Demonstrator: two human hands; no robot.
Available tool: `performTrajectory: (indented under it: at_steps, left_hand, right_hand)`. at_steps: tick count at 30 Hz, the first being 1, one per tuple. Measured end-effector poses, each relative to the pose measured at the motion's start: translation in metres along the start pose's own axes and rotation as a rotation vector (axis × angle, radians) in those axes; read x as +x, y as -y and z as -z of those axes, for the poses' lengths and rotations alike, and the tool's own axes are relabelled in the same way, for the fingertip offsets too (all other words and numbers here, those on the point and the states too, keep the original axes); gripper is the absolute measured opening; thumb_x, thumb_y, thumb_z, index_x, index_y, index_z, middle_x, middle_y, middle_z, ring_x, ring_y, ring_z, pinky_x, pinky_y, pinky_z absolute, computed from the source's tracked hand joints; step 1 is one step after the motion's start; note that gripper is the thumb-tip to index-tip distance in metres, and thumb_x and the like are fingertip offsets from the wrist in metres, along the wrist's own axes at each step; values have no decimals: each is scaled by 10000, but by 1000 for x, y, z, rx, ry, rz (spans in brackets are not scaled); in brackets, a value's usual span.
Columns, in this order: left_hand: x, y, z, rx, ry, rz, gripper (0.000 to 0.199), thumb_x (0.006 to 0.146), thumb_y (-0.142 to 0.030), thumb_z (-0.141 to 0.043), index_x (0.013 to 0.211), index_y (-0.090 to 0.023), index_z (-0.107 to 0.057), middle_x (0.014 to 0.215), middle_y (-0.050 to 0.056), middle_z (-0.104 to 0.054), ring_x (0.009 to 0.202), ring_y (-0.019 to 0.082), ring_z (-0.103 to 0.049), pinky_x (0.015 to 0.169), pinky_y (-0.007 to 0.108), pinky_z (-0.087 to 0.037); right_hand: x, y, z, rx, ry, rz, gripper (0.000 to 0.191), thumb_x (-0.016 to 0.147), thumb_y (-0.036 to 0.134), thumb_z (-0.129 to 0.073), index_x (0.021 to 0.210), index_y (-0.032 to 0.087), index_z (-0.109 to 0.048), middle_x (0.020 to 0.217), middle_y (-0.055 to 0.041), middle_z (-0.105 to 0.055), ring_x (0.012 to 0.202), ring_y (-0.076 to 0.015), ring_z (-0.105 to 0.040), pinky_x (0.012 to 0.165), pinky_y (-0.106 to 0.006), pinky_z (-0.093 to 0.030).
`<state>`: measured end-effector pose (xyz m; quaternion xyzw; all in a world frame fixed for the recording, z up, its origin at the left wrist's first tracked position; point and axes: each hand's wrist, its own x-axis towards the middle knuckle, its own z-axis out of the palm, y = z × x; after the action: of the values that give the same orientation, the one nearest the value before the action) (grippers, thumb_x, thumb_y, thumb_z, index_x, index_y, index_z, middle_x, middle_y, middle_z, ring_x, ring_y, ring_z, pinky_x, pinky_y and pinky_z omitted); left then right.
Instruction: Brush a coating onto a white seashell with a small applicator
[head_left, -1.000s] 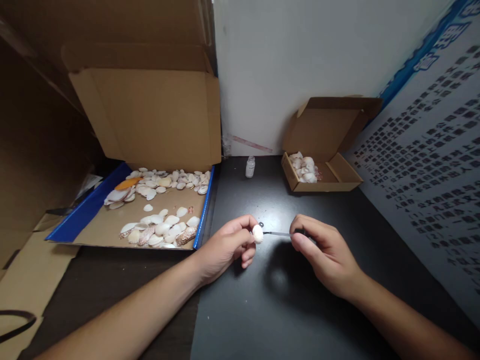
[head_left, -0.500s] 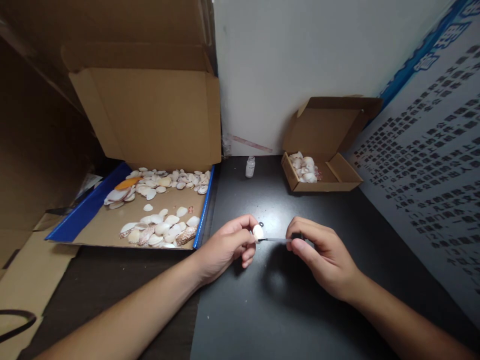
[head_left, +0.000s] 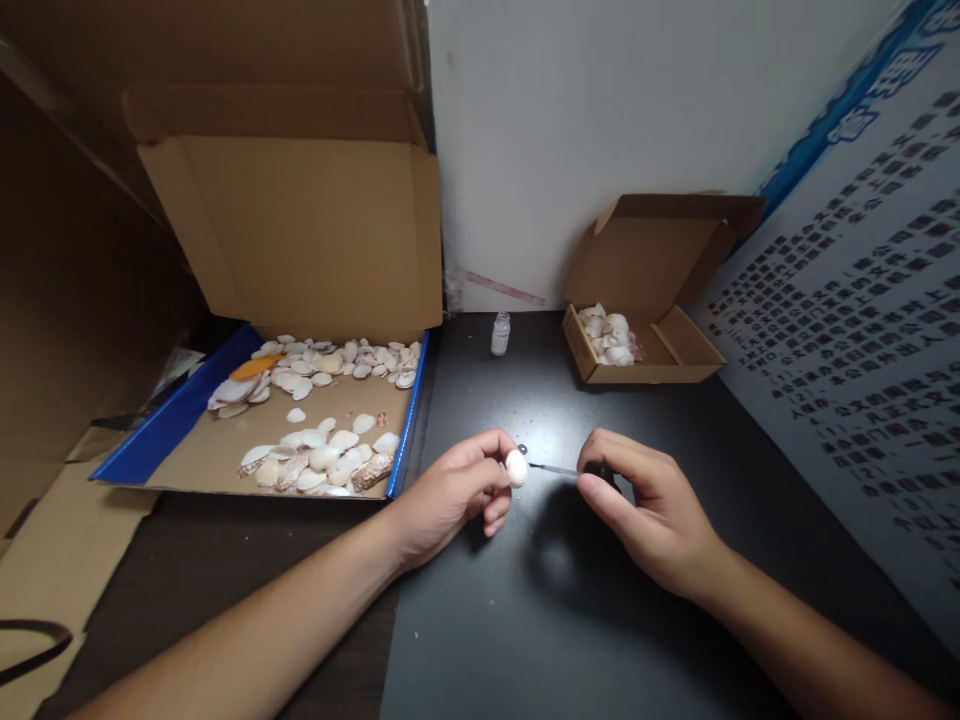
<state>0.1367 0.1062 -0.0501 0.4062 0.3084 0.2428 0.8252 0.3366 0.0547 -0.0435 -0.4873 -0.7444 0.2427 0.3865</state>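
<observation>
A small white seashell (head_left: 517, 468) is pinched between the thumb and fingers of my left hand (head_left: 461, 485), above the dark table. My right hand (head_left: 637, 500) grips the black cap of a small applicator brush (head_left: 553, 469). The brush's thin stem points left, and its dark tip sits just right of the shell, seemingly a little apart from it. Behind the shell, a small dark round piece (head_left: 523, 449) lies on the table. Farther back stands a small clear glass bottle (head_left: 500, 334) without its cap.
On the left, a blue-edged cardboard box (head_left: 247, 445) with its lid up holds many loose shells (head_left: 322, 455). A smaller open cardboard box (head_left: 652, 373) with white shells stands at the back right. A white wall (head_left: 525, 150) and a printed poster (head_left: 862, 330) border the table (head_left: 480, 640).
The brush tip has drawn away from the shell's lower edge, moving slightly up and right, with the stem now tilted. My left hand keeps its place with the shell.
</observation>
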Motion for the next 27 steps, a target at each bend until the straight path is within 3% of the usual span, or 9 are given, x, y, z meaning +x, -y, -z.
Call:
performTrajectory:
  at_steps: [4, 8, 13, 19, 23, 27]
  left_hand:
    - [0, 1, 1, 5, 8, 0, 79, 763, -152, -518, 807, -173, -456, 674, -38, -422, 489, 49, -376, 472, 195, -339]
    - [0, 1, 1, 6, 12, 0, 68, 775, -153, -511, 811, -170, -456, 690, -34, -429, 492, 48, -379, 470, 195, -339]
    - [0, 0, 1, 3, 7, 4, 88, 770, -154, -522, 815, -172, -449, 692, -33, -435, 494, 47, -376, 475, 197, -337]
    - [-1, 1, 0, 15, 11, -12, 94, 768, -163, -532, 814, -171, -451, 689, -38, -427, 496, 44, -380, 472, 192, -338]
    - [0, 2, 2, 19, 15, -1, 106, 772, -156, -533, 820, -175, -441, 645, -48, -405, 497, 49, -365, 478, 190, -352]
    - [0, 2, 2, 25, 27, -14, 119, 777, -177, -555, 814, -173, -442, 645, -53, -375, 504, 46, -348, 468, 181, -351]
  right_hand:
    - [-1, 0, 1, 67, 54, 28, 248, 963, 289, -452, 743, 187, -506, 669, 0, -489, 599, -139, -454, 567, -280, -343]
    - [0, 0, 0, -15, 15, -5, 229, 934, 271, -516, 723, 186, -488, 648, 14, -458, 579, -128, -423, 553, -273, -324]
    - [0, -1, 0, 73, 25, 3, 274, 978, 302, -434, 744, 186, -517, 670, 1, -502, 598, -136, -461, 570, -276, -352]
    - [-1, 0, 0, -11, -18, -24, 245, 938, 286, -525, 717, 187, -483, 645, 19, -456, 579, -124, -420, 549, -265, -321]
    - [-1, 0, 0, 89, 41, 21, 268, 977, 310, -441, 750, 186, -510, 676, 7, -492, 606, -130, -453, 576, -270, -343]
    - [0, 0, -1, 16, 35, 1, 226, 949, 286, -503, 749, 183, -501, 668, 13, -469, 595, -125, -433, 565, -266, -328]
